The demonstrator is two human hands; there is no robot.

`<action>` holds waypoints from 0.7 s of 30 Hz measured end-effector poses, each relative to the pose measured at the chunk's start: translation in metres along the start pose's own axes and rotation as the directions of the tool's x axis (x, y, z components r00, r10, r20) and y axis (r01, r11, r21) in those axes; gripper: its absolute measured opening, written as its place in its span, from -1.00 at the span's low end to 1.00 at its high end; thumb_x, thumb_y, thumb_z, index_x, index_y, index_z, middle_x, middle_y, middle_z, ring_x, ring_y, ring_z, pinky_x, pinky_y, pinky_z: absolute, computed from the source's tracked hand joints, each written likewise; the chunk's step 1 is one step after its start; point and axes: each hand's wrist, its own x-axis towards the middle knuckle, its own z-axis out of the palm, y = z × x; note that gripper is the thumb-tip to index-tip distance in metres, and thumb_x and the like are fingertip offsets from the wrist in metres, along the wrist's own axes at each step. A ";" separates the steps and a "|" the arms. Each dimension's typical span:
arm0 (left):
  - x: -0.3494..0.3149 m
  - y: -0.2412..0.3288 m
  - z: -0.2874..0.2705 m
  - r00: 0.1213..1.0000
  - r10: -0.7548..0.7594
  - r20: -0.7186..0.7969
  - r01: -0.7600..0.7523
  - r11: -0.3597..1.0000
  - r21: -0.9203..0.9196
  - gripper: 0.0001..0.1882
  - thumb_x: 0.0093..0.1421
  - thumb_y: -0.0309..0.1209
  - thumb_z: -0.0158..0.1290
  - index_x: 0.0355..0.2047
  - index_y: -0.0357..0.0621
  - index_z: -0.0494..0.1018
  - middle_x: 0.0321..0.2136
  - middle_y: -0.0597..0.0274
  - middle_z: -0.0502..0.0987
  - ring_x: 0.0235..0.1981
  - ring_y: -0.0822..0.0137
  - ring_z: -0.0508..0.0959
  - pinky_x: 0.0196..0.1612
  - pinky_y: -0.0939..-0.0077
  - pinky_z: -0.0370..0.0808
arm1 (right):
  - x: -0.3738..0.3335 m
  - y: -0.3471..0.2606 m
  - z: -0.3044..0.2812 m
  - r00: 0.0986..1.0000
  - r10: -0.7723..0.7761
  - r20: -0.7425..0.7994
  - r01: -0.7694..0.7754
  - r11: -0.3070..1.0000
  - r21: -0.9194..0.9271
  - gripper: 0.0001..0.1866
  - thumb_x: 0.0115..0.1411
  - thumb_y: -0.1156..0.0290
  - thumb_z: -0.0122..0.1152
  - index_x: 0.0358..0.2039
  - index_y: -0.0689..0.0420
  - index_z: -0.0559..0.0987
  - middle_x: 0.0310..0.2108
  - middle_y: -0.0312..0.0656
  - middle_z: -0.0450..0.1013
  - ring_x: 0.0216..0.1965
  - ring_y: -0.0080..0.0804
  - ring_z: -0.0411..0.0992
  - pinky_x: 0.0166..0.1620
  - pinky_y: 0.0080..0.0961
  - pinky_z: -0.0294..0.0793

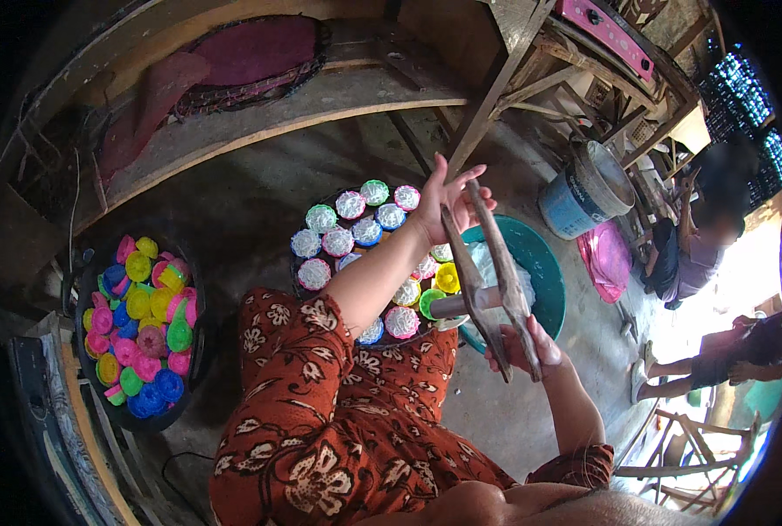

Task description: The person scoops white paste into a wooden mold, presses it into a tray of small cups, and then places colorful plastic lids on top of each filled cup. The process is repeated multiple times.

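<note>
1. Black tub (159, 422), one, on the floor; heaped with fluted plastic cups (150, 342) in pink, yellow, green and blue, too overlapped to count.
2. Dark round tray (386, 309), one; about fifteen white-filled cups (350, 205) visible, others possibly hidden by the left forearm; also one yellow cup (447, 278) and one green cup (431, 304), apparently unfilled.
3. Left hand (433, 209), fingers partly spread, bent around the press's upper end.
4. Wooden press (499, 254), one, held above tray and basin; two bars, long axis slanting from upper left to lower right; one pale cylinder (452, 306) between them, pointing left.
5. Right hand (546, 344), curled around the press's lower end.
6. Teal basin (551, 285), one, white contents.
7. Blue-and-grey bucket (583, 193), one.
8. Pink bundle (605, 260), one.
</note>
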 end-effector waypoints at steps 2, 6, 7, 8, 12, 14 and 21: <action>0.002 -0.004 -0.026 0.999 0.052 -0.007 -0.052 0.998 -0.039 -0.13 0.08 0.38 -0.28 0.16 -0.05 0.16 -0.41 0.13 0.44 -0.25 0.11 0.45 -0.08 0.17 0.37 | 0.010 0.003 -0.010 0.999 0.027 -0.032 -0.027 1.000 -0.006 0.00 -0.02 -0.46 -0.11 0.03 0.31 0.29 -0.16 0.09 0.41 -0.20 -0.11 0.44 -0.10 -0.23 0.41; 0.000 -0.009 -0.062 0.993 0.106 -0.046 -0.111 0.986 -0.123 -0.20 0.12 0.34 -0.29 0.10 -0.05 0.23 -0.49 0.16 0.42 -0.35 0.14 0.42 -0.16 0.25 0.38 | 0.017 0.001 -0.023 0.990 0.140 -0.021 -0.140 0.990 -0.033 -0.13 0.06 -0.36 -0.09 0.04 0.24 0.29 -0.18 0.12 0.41 -0.24 -0.06 0.48 -0.15 -0.15 0.46; -0.001 -0.010 -0.066 0.993 0.098 -0.070 -0.107 0.985 -0.134 -0.26 0.14 0.31 -0.27 0.00 -0.07 0.29 -0.53 0.18 0.41 -0.37 0.16 0.41 -0.21 0.31 0.39 | 0.018 0.000 -0.024 0.992 0.127 -0.013 -0.127 0.991 -0.029 -0.18 0.10 -0.33 -0.10 0.02 0.21 0.31 -0.21 0.10 0.44 -0.29 -0.09 0.50 -0.17 -0.14 0.48; -0.003 -0.011 -0.070 0.993 0.100 -0.068 -0.109 0.984 -0.143 -0.28 0.13 0.31 -0.25 -0.02 -0.06 0.30 -0.54 0.19 0.41 -0.37 0.17 0.41 -0.22 0.31 0.39 | 0.017 -0.001 -0.025 0.990 0.135 -0.048 -0.138 0.988 -0.068 -0.18 0.10 -0.33 -0.10 0.01 0.22 0.32 -0.22 0.09 0.45 -0.31 -0.10 0.50 -0.19 -0.16 0.49; -0.011 -0.013 -0.075 0.990 0.117 -0.073 -0.127 0.978 -0.166 -0.36 0.11 0.29 -0.17 -0.17 -0.02 0.35 -0.57 0.21 0.42 -0.42 0.18 0.42 -0.29 0.31 0.40 | 0.019 0.000 -0.022 0.981 0.168 -0.101 -0.179 0.978 -0.111 -0.18 0.08 -0.35 -0.10 -0.03 0.23 0.35 -0.29 0.04 0.48 -0.38 -0.15 0.52 -0.29 -0.22 0.54; -0.015 -0.010 -0.076 0.989 0.132 -0.060 -0.140 0.976 -0.168 -0.38 0.11 0.29 -0.16 -0.19 0.00 0.36 -0.57 0.22 0.44 -0.44 0.18 0.42 -0.31 0.31 0.41 | 0.023 0.002 -0.018 0.980 0.172 -0.105 -0.184 0.976 -0.118 -0.17 0.07 -0.36 -0.08 -0.04 0.23 0.36 -0.33 0.00 0.48 -0.42 -0.19 0.52 -0.33 -0.28 0.54; -0.013 0.016 -0.075 0.988 0.147 -0.040 -0.151 0.983 -0.106 -0.40 0.08 0.31 -0.15 -0.27 0.03 0.38 -0.58 0.24 0.44 -0.44 0.17 0.42 -0.33 0.31 0.40 | 0.044 -0.001 -0.005 0.975 0.114 -0.191 -0.143 0.980 -0.142 -0.17 0.03 -0.35 0.01 -0.13 0.29 0.41 -0.39 -0.03 0.48 -0.47 -0.27 0.50 -0.41 -0.39 0.54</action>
